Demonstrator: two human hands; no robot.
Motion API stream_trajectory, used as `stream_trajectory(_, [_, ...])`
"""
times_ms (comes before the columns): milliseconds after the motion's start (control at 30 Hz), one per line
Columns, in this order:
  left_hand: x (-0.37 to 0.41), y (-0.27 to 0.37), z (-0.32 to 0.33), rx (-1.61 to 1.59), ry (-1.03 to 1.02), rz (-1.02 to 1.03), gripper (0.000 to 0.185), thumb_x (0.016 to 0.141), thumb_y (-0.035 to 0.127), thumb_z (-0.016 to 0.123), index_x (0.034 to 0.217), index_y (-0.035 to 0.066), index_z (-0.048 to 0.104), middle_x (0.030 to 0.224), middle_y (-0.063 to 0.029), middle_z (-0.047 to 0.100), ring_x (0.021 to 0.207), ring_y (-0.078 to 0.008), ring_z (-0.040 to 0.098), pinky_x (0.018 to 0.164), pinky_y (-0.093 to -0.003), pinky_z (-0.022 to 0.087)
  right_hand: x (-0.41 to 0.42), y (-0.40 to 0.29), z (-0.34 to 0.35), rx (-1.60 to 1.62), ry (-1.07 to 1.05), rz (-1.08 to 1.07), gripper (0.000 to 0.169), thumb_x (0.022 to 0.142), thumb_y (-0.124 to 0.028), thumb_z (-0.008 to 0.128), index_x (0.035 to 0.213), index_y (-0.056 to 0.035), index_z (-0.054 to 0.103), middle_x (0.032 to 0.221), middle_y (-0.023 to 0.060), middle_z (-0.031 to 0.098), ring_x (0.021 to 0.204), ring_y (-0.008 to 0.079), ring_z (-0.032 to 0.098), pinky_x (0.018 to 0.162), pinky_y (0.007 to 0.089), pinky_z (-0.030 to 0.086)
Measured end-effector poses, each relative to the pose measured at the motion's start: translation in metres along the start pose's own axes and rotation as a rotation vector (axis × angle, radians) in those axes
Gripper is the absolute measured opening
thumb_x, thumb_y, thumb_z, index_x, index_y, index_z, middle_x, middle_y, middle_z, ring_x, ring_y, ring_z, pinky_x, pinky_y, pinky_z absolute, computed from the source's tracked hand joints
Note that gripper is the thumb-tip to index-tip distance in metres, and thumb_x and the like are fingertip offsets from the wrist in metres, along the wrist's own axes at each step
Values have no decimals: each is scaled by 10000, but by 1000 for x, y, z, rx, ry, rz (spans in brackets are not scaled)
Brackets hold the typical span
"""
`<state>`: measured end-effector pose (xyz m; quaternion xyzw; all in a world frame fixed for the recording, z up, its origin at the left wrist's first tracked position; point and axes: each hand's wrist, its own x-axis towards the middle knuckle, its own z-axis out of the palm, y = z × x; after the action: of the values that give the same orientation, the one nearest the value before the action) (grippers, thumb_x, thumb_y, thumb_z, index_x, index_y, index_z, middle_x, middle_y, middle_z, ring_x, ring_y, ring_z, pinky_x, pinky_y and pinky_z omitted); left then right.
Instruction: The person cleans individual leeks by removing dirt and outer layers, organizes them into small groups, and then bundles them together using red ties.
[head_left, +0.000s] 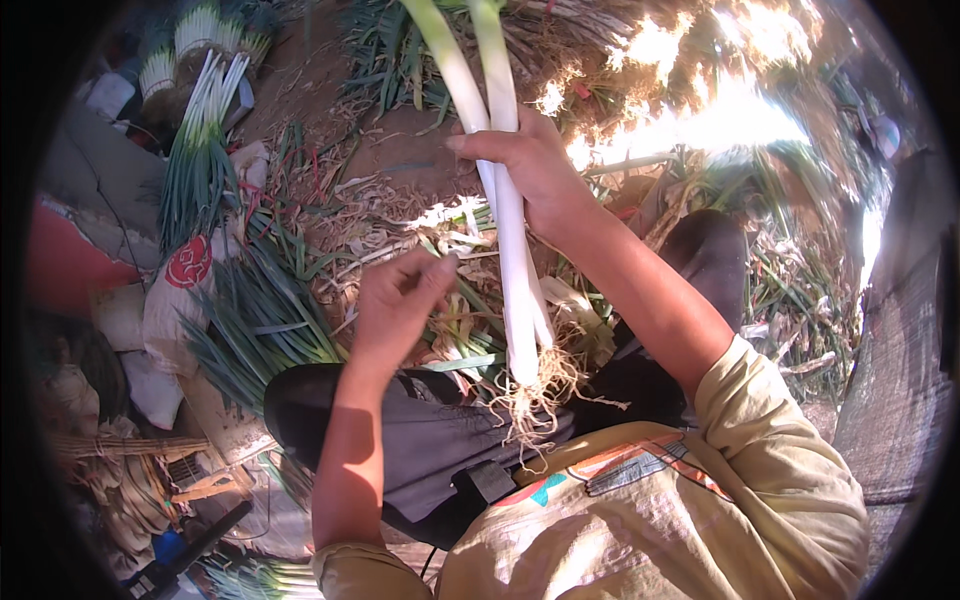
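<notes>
Two long scallions (510, 247) with thick white stalks are in the grip of my right hand (544, 176), its thumb across the stalks. They cross below the hand, and their stringy roots (536, 412) hang over my lap. Their green tops run out past the upper edge of the view. To the left of the stalks and apart from them is my left hand (401, 300), fingers curled and thumb bent in. Whether a thin strip of leaf is between those fingers cannot be made out. Loose peeled leaves (465, 337) lie beneath both hands.
A bunch of peeled scallions (199, 142) lies at upper left, near upright bundles (206, 34). More green leaves (262, 300) rest by my left knee, beside a white sack (180, 322) with a red mark. Sunlit rooted scallions (660, 82) are piled at upper right. Dry husks (360, 225) litter the soil.
</notes>
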<state>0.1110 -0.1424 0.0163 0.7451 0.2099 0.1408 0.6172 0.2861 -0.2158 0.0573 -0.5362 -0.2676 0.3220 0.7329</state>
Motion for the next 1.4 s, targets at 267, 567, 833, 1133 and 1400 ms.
stream_trajectory(267, [-40, 8, 95, -243, -37, -179, 250, 873, 258, 583, 962, 27, 548, 698, 21, 496, 573, -49, 480, 509, -205, 401, -30, 0, -53, 78, 344, -40, 173, 733, -104, 675, 808, 9, 567, 672, 40, 549, 572, 127, 532, 510, 273, 434])
stream_trajectory(567, [-46, 8, 126, -749, -266, -163, 344, 916, 207, 490, 1104, -81, 509, 576, -33, 469, 474, -104, 435, 477, -245, 392, -53, 8, -103, 120, 402, -124, 202, 725, -77, 639, 873, 28, 549, 678, 35, 543, 581, 109, 509, 504, 278, 431])
stream_trajectory(833, [-30, -79, 133, -931, -165, -847, 284, 868, 338, 515, 896, 62, 572, 688, -29, 487, 538, -134, 479, 466, -251, 405, -58, 35, -128, -38, 490, -87, 301, 694, -115, 661, 929, 23, 534, 709, 78, 556, 635, 167, 534, 601, 314, 437])
stream_trajectory(1133, [-54, -68, 123, -1493, -646, -1113, 446, 805, 258, 548, 1111, -55, 462, 898, -161, 505, 690, -195, 528, 589, -271, 453, -73, 36, -125, 66, 506, -107, 250, 674, -133, 705, 836, 5, 574, 678, 51, 566, 610, 141, 525, 558, 292, 428])
stream_trajectory(1400, [-56, -68, 135, -1385, -665, -1286, 255, 872, 85, 453, 1110, 8, 503, 942, -128, 567, 812, -220, 586, 720, -293, 497, -69, 39, -135, 179, 508, -105, 318, 652, -132, 703, 900, 28, 584, 751, 75, 589, 691, 154, 543, 653, 297, 431])
